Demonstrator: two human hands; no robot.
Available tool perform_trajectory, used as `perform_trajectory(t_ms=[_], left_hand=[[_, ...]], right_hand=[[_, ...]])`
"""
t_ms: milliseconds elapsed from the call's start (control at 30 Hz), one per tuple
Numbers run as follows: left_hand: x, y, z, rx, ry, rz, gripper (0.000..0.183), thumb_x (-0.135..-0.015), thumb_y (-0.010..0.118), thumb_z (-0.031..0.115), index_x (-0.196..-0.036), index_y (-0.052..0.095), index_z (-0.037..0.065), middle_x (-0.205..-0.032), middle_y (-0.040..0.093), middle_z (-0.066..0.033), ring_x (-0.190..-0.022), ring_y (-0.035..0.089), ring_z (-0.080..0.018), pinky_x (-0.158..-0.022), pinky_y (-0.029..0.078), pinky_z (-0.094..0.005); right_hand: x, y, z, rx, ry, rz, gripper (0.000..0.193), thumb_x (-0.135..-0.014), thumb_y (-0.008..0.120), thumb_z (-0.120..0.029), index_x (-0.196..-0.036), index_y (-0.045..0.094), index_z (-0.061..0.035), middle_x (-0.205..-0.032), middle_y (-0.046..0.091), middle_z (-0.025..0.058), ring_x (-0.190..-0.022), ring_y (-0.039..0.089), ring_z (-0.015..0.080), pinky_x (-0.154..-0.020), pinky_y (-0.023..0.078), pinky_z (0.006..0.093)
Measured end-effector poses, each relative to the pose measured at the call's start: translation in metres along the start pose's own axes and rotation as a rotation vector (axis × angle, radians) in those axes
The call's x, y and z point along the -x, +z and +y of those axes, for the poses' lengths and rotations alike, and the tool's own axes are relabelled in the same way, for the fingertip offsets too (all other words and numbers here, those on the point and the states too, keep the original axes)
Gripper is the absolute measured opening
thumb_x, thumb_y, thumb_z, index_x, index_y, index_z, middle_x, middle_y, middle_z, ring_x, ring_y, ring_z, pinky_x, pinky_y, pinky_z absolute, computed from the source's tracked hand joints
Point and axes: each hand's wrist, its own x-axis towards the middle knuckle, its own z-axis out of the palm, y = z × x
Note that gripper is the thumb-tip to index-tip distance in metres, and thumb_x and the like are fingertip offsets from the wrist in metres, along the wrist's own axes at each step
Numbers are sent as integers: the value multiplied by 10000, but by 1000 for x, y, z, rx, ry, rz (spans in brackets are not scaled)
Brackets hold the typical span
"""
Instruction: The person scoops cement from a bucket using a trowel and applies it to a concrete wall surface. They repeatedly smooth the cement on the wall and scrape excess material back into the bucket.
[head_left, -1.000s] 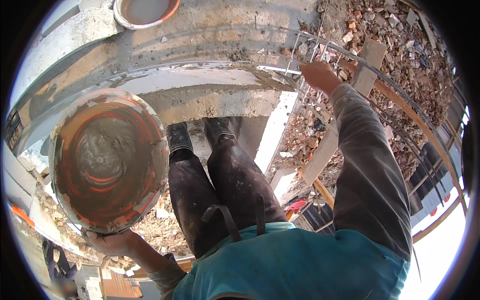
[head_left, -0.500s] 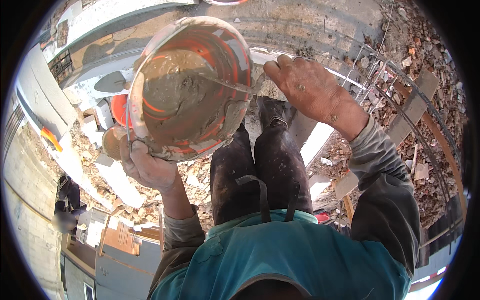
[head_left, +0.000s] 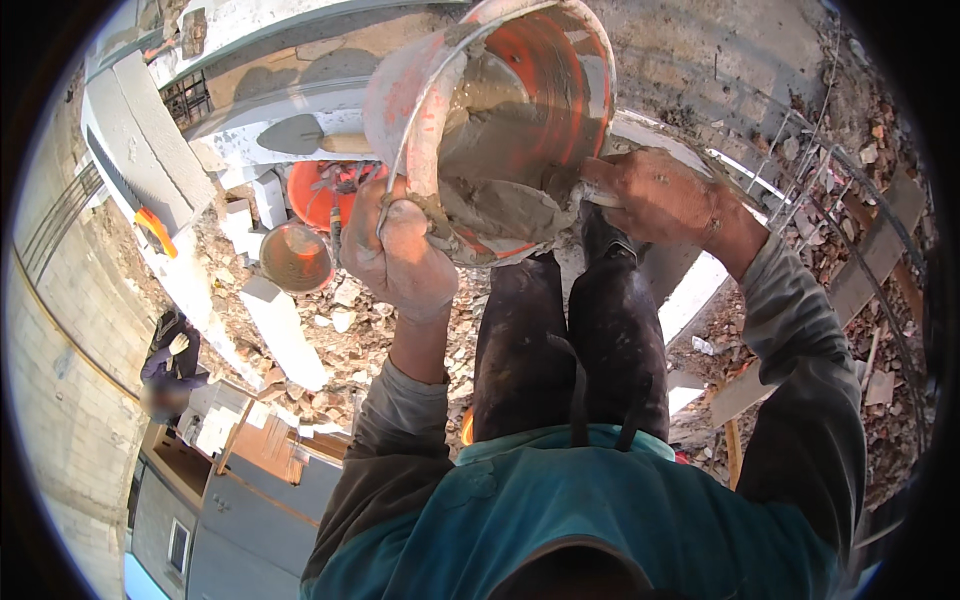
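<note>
Up in front of the legs (head_left: 620, 330), a tilted bucket (head_left: 570, 75) with wet mortar (head_left: 490, 140) in it is being held, its left rim being gripped tight by the left hand (head_left: 405, 250), while the right hand (head_left: 665, 195), well apart from the left, is being held curled at the opposite rim, though what it's being clamped on honestly can't be told. Off to the left, an orange tub (head_left: 312, 195) is being flanked by a smaller pail (head_left: 297, 258) and a trowel (head_left: 290, 135), with rubble (head_left: 345, 320) being lit up nearby.
</note>
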Motion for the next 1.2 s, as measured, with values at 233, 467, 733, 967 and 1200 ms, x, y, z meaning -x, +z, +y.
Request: perform_trajectory(t_ms=[233,467,733,967,1200], left_hand=[[5,8,-9,-44,-84,106,334,-799,485,207,-921,588,-87,-787,572,-93,-691,498,-153,-632,413,-274],[24,-42,-49,-643,303,57,550,-786,665,462,-938,538,-52,-1034,602,-211,-905,602,-356,-770,494,-418],[48,-102,-47,-1058,-210,158,308,-869,523,156,-1095,597,-40,-1096,602,-154,-1002,580,-294,-854,457,-383],[60,-133,-68,-1087,-182,122,324,-847,547,206,-1063,607,-28,-1038,615,-137,-931,596,-283,-794,471,-373],[69,-114,-61,-1059,-288,131,323,-865,515,176,-1090,602,-39,-1074,613,-148,-963,591,-281,-830,470,-370]], right_hand=[[30,13,26,-612,-148,67,321,-689,652,-34,-998,564,-31,-805,617,149,-763,633,298,-663,486,376],[131,-78,94,-143,482,-127,360,-675,666,-81,-1014,580,5,-775,621,139,-749,629,286,-737,474,356],[173,-78,232,622,523,-321,297,-724,635,-70,-1021,626,-62,-897,649,168,-876,630,327,-778,503,398],[134,32,257,748,657,-699,137,-797,563,-54,-901,647,-21,-773,664,141,-792,673,287,-700,541,392],[128,5,219,645,731,-537,143,-818,553,-81,-850,685,-34,-887,687,141,-867,670,291,-743,540,398]])
